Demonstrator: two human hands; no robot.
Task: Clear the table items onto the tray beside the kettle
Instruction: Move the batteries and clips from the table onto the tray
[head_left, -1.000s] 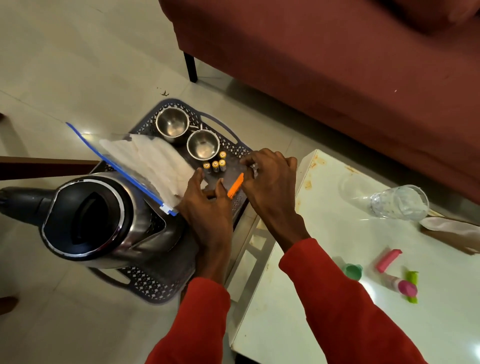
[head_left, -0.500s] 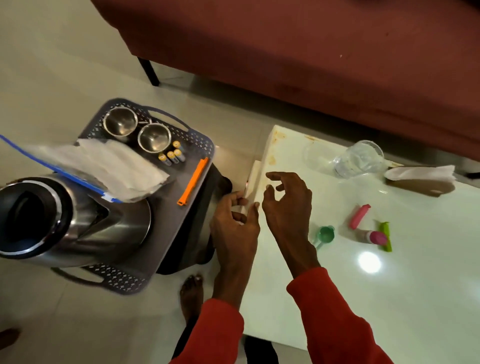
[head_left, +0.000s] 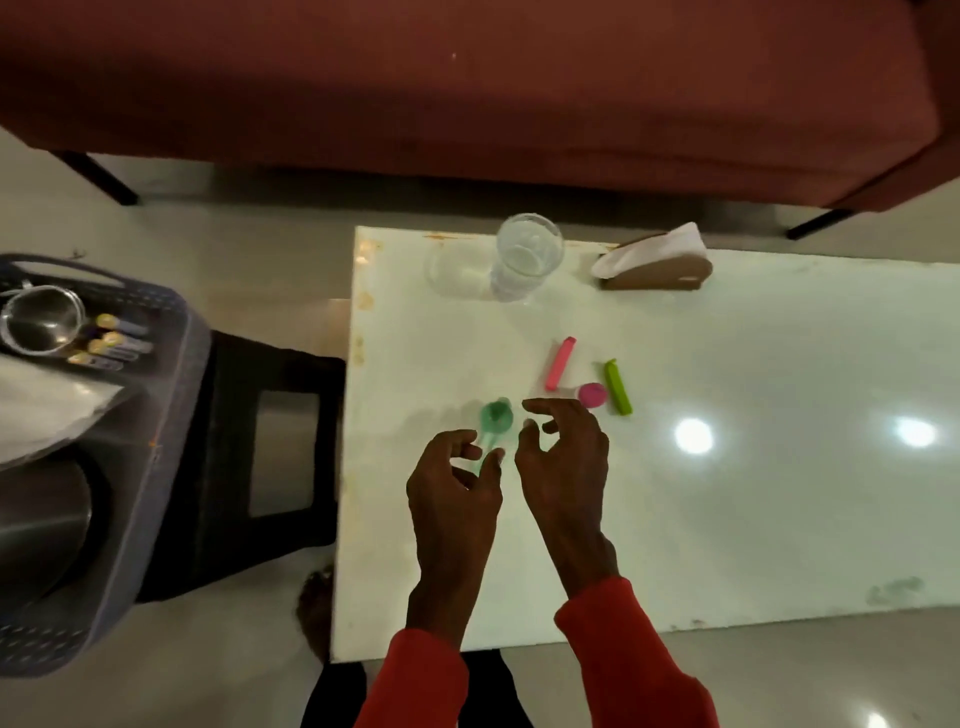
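On the white table (head_left: 727, 493) lie a green-capped small bottle (head_left: 496, 421), a pink clip (head_left: 560, 362), a pink-capped bottle (head_left: 592, 395) and a green clip (head_left: 618, 387). My left hand (head_left: 454, 493) and my right hand (head_left: 563, 462) hover open over the table, fingers curled on either side of the green-capped bottle, holding nothing. The grey tray (head_left: 171, 415) stands at the left on a dark stool, with the steel kettle (head_left: 41, 525), a steel cup (head_left: 41, 319), several batteries (head_left: 117, 340) and a plastic bag of white paper (head_left: 47, 410).
A clear glass (head_left: 524, 257) and a brown napkin holder with white tissue (head_left: 657, 260) stand at the table's far edge. A maroon sofa (head_left: 467, 88) runs behind. The black stool (head_left: 275, 452) sits between tray and table. A bare foot (head_left: 314, 603) shows below.
The orange clip was let go on the tray. Both hands moved right from the tray to the table, and the view swung right so the tray sits at the left edge.
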